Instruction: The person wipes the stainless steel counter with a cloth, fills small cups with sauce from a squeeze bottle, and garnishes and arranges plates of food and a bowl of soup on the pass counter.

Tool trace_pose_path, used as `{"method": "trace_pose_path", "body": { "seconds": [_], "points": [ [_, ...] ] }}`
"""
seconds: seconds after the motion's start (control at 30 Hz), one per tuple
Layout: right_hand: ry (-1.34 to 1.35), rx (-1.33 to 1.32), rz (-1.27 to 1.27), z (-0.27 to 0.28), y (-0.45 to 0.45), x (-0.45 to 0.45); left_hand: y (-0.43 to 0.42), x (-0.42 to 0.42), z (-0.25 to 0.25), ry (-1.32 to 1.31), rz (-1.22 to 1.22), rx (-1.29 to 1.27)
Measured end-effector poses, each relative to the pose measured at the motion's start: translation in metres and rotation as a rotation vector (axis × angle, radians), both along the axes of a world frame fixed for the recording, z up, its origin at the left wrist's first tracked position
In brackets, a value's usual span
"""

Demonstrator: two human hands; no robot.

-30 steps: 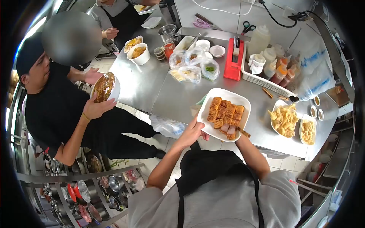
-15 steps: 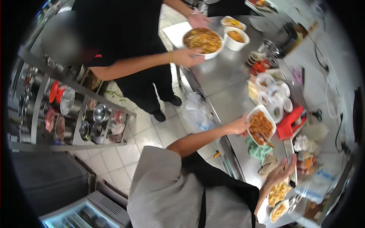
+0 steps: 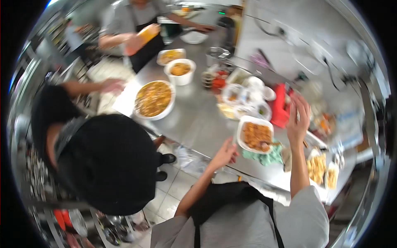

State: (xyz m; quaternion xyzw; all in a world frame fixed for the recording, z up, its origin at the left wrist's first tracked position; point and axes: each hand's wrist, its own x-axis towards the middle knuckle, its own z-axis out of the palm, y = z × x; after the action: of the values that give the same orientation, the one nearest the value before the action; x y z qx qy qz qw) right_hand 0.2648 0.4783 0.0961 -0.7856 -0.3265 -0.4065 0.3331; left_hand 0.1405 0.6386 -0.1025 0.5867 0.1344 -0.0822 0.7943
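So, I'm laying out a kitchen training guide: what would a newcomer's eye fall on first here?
Probably the co-worker in black, filling much of the lower left. Next, perhaps, the big white bowl of food at the left of the metal counter, then the white dish of browned pieces by the wearer's left hand. The bright red object behind that dish stands out too.

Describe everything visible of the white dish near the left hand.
The white dish is squarish with raised sides, perhaps plastic, and holds browned food. It sits upright on the metal counter, a green cloth at its near edge. A brown stick crosses its right rim. The left hand is beside it; blur hides whether they touch.
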Motion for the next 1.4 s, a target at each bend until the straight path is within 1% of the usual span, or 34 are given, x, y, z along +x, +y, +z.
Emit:
{"method": "trace_pose_path", "body": {
  "seconds": [0.07, 0.1, 0.17, 0.23, 0.27, 0.3, 0.37, 0.47, 0.5, 0.57, 0.63, 0.67, 0.8, 0.83, 0.87, 0.93, 0.97, 1.03, 1.13, 1.17, 1.27, 1.3, 1.4],
  "points": [
    [0.193, 0.195, -0.095, -0.007, -0.039, 0.005, -0.004, 0.015, 0.004, 0.020, -0.060, -0.001],
    [0.391, 0.140, -0.184, -0.019, -0.066, 0.005, -0.005, 0.024, 0.006, 0.018, -0.070, 0.005],
    [0.799, 0.046, -0.328, -0.061, -0.120, -0.003, -0.007, 0.030, 0.008, -0.020, -0.111, -0.007],
    [0.979, -0.248, -0.352, -0.114, -0.136, -0.027, -0.011, 0.038, 0.004, -0.029, -0.122, -0.022],
    [0.805, -0.306, -0.327, -0.155, -0.138, -0.038, -0.014, 0.039, 0.002, -0.041, -0.098, 0.013],
    [0.633, -0.361, -0.299, -0.183, -0.134, -0.049, -0.017, 0.040, 0.000, -0.053, -0.074, 0.051],
    [0.517, -0.427, -0.355, -0.172, -0.116, -0.067, -0.020, 0.039, 0.003, -0.102, -0.043, 0.160],
    [0.381, -0.383, -0.365, -0.162, -0.096, -0.075, -0.027, 0.024, 0.018, -0.119, 0.025, 0.199],
    [0.426, -0.354, -0.284, -0.172, -0.098, -0.069, -0.026, 0.020, 0.017, -0.078, 0.007, 0.223],
    [0.514, -0.285, -0.123, -0.201, -0.102, -0.053, -0.027, 0.010, 0.024, -0.095, -0.015, 0.238],
    [0.695, -0.083, -0.123, -0.202, -0.109, -0.045, -0.034, 0.007, 0.042, -0.124, -0.015, 0.228],
    [0.783, 0.020, -0.115, -0.202, -0.111, -0.044, -0.037, 0.005, 0.051, -0.115, -0.052, 0.216],
    [1.471, 1.024, 0.399, -0.197, -0.110, -0.039, -0.060, 0.007, 0.076, -0.094, -0.150, 0.128],
    [1.650, 1.209, 0.598, -0.199, -0.110, -0.038, -0.069, 0.008, 0.078, -0.084, -0.168, 0.101],
    [1.667, 1.340, 0.706, -0.201, -0.110, -0.042, -0.079, 0.009, 0.076, -0.103, -0.151, 0.094],
    [1.675, 1.600, 0.927, -0.177, -0.101, -0.055, -0.098, 0.015, 0.068, -0.141, -0.118, 0.077],
    [1.664, 1.597, 1.065, -0.178, -0.100, -0.059, -0.107, 0.020, 0.065, -0.160, -0.087, 0.103],
    [1.615, 1.574, 1.345, -0.179, -0.099, -0.070, -0.117, 0.023, 0.064, -0.145, -0.048, 0.143],
    [1.717, 1.456, 0.760, -0.165, -0.109, -0.073, -0.125, 0.024, 0.069, -0.149, 0.044, 0.193],
    [1.618, 1.014, 0.573, -0.193, -0.113, -0.062, -0.127, 0.022, 0.076, -0.153, 0.078, 0.218],
    [0.818, -0.033, 0.062, -0.163, -0.149, -0.044, -0.125, 0.009, 0.093, -0.160, 0.175, 0.302],
    [0.655, -0.242, -0.233, -0.155, -0.156, -0.048, -0.124, 0.004, 0.102, -0.166, 0.181, 0.295],
    [0.743, -0.311, -0.307, -0.190, -0.159, -0.055, -0.125, -0.015, 0.117, -0.170, 0.248, 0.274]
  ]
}}
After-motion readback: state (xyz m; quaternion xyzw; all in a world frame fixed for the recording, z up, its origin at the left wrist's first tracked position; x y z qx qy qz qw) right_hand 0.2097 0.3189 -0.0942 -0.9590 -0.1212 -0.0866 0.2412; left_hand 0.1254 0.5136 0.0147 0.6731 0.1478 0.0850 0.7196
